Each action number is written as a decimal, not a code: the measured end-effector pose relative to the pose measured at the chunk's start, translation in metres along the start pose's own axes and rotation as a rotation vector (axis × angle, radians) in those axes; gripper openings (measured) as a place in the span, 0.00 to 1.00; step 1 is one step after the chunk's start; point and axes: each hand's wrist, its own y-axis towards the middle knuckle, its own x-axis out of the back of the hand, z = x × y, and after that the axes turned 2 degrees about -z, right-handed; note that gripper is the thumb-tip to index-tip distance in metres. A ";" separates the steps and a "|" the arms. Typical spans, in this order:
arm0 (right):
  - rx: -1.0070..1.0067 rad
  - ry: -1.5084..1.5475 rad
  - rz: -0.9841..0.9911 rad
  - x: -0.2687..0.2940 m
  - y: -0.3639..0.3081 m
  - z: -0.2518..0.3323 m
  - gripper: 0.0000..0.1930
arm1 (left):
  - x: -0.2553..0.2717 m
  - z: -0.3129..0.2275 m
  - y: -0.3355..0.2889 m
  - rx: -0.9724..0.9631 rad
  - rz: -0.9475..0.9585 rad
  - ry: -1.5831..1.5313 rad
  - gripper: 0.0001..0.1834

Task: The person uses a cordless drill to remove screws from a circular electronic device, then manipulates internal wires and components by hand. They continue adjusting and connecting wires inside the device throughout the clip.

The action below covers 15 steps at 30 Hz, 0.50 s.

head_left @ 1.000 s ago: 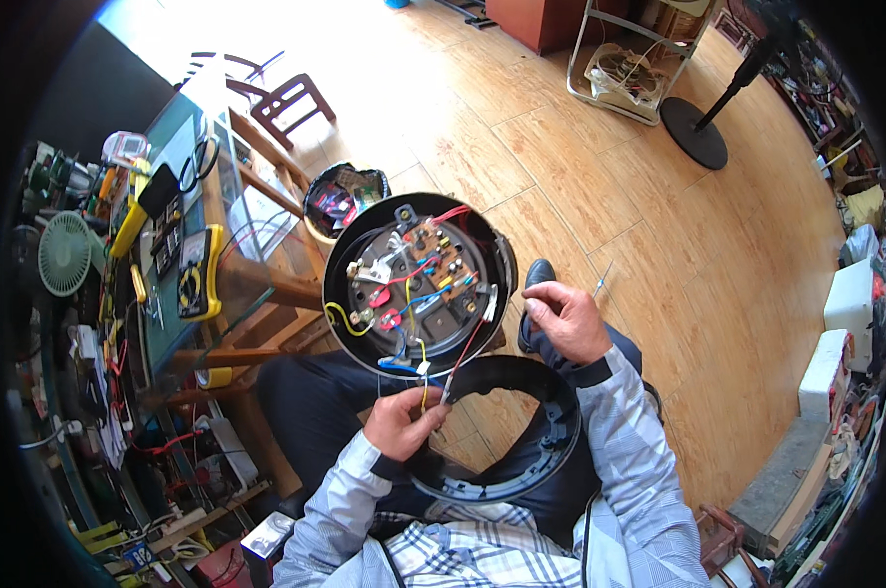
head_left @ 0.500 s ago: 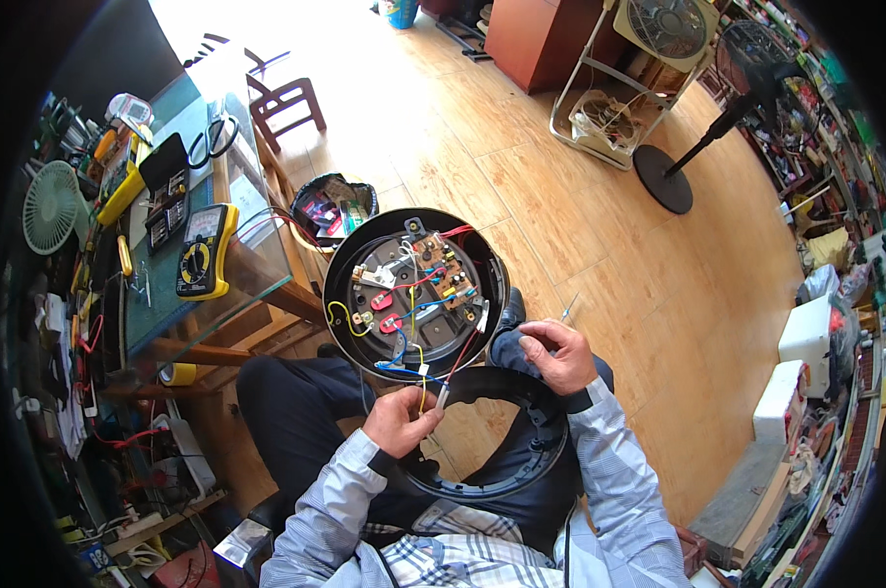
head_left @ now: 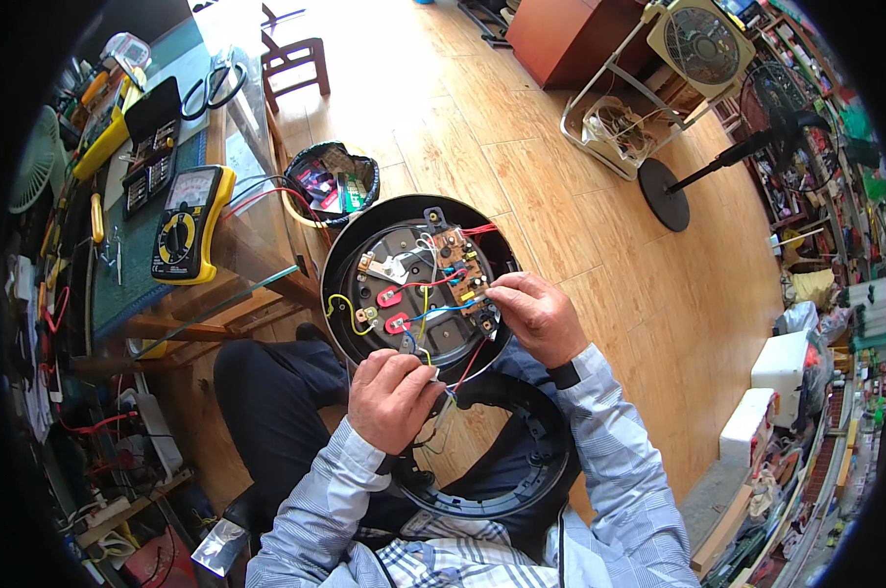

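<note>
A round black appliance base point(head_left: 333, 294) lies open before me, its inside facing up. Within it sit a brown circuit board point(head_left: 465, 263), two red-sleeved terminals point(head_left: 397, 322) and red, blue and yellow-green wires. At its near rim my left hand point(head_left: 392, 400) is closed in a pinch on the wires point(head_left: 452, 393) that come out there. My right hand point(head_left: 541, 318) has its thumb and fingers together at the board's right edge; whatever lies between the fingertips is hidden. A black plastic ring point(head_left: 550, 461) rests across my lap, below the base.
On the glass-topped table point(head_left: 252, 309) at left are a yellow analog multimeter point(head_left: 190, 225), a tool case point(head_left: 152, 167) and scissors point(head_left: 217, 88). A lined waste bin point(head_left: 350, 162) stands beyond the base. Fans point(head_left: 702, 44) and crowded shelves point(head_left: 825, 392) line the right side.
My right hand has moved up and left, from above the ring to the circuit board. My left hand has shifted slightly up toward the base's rim, still at the wires.
</note>
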 end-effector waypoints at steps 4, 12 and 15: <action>-0.007 -0.028 0.039 0.001 0.000 0.001 0.11 | -0.009 0.012 -0.008 0.003 0.007 -0.018 0.14; 0.076 -0.072 0.094 0.005 0.011 0.006 0.12 | -0.010 0.014 -0.010 0.013 -0.001 -0.030 0.13; 0.101 -0.115 0.293 0.019 0.024 0.008 0.13 | -0.010 0.014 -0.010 0.001 0.004 -0.021 0.12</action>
